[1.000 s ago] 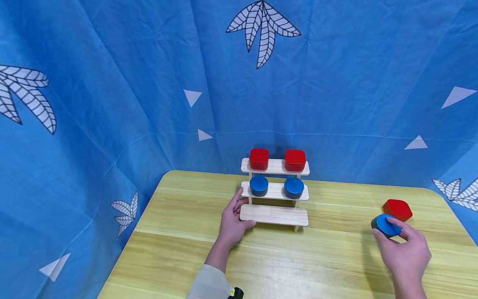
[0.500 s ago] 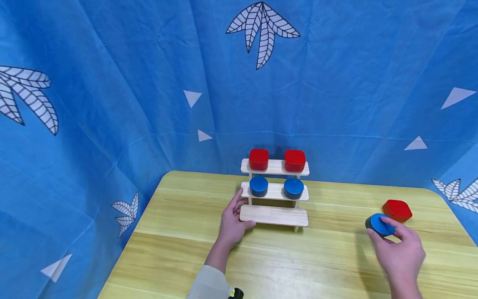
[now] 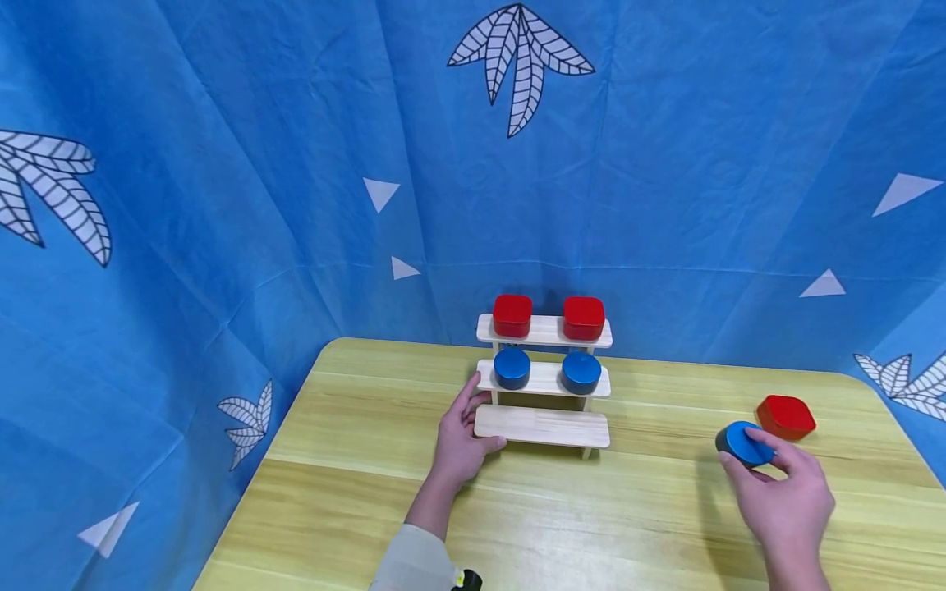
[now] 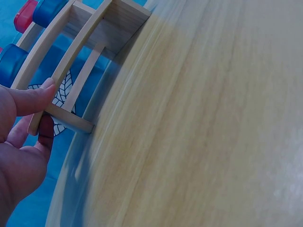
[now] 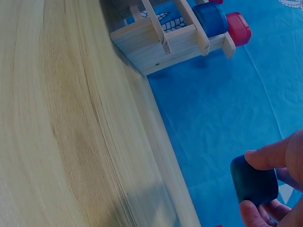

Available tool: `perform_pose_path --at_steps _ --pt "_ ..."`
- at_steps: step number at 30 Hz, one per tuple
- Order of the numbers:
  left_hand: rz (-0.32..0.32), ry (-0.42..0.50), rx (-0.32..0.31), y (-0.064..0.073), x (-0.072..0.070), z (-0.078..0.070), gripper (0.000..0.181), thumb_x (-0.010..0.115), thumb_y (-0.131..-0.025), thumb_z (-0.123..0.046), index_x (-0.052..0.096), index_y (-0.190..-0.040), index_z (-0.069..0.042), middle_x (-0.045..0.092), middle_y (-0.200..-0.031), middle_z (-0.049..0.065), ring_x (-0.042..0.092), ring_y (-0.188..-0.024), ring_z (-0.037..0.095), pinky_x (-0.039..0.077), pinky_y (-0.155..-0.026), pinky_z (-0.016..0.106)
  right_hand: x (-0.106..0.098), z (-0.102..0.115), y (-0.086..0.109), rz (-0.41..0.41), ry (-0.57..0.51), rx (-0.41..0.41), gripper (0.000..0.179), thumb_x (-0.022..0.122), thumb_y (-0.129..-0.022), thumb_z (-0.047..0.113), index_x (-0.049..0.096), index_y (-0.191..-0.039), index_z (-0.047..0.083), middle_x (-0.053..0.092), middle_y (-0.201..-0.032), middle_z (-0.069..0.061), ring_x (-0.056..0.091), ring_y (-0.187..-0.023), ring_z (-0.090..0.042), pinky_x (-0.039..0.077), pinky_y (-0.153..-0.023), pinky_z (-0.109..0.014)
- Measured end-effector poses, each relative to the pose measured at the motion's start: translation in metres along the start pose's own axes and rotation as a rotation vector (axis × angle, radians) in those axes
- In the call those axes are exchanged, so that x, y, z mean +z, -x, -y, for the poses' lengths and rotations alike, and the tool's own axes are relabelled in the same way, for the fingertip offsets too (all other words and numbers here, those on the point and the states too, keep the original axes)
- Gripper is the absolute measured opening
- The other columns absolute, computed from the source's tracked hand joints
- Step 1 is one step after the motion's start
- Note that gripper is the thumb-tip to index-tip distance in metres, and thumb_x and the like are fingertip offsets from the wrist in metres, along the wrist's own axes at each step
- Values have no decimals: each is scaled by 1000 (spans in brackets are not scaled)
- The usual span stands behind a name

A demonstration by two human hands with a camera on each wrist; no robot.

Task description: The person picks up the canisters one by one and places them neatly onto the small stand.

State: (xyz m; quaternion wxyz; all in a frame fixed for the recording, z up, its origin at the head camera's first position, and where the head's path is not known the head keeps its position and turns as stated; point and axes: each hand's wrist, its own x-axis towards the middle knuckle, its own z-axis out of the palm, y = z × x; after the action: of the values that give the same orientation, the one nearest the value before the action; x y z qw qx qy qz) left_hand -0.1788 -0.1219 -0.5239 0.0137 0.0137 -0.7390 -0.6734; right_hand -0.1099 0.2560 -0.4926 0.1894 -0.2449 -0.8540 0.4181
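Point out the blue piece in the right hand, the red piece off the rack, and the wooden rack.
Held blue piece (image 3: 741,444): head view, top face.
Off-rack red piece (image 3: 787,415): head view, top face.
Wooden rack (image 3: 543,424): head view, middle of its lowest board.

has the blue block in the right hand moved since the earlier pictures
Yes: in the head view, the held blue block has shifted left, toward the wooden shelf.
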Motion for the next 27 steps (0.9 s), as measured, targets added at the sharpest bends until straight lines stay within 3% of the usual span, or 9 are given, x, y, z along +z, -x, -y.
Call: perform_pose_path --at_steps 4,27 --pt "0 -14 2 0 -1 1 112 82 -66 21 39 -152 -38 56 -138 4 52 -125 27 49 -97 31 0 1 2 6 8 -17 53 83 -83 22 67 -131 7 56 -128 -22 40 -59 24 34 -63 0" --pt "-3 -4 -9 1 -1 -1 113 82 -66 21 39 -153 -38 56 -139 3 51 -126 26 49 -98 32 5 13 9 27 -49 -42 50 84 -82 15 68 -128 5 55 -128 -19 45 -60 24 39 -60 1"
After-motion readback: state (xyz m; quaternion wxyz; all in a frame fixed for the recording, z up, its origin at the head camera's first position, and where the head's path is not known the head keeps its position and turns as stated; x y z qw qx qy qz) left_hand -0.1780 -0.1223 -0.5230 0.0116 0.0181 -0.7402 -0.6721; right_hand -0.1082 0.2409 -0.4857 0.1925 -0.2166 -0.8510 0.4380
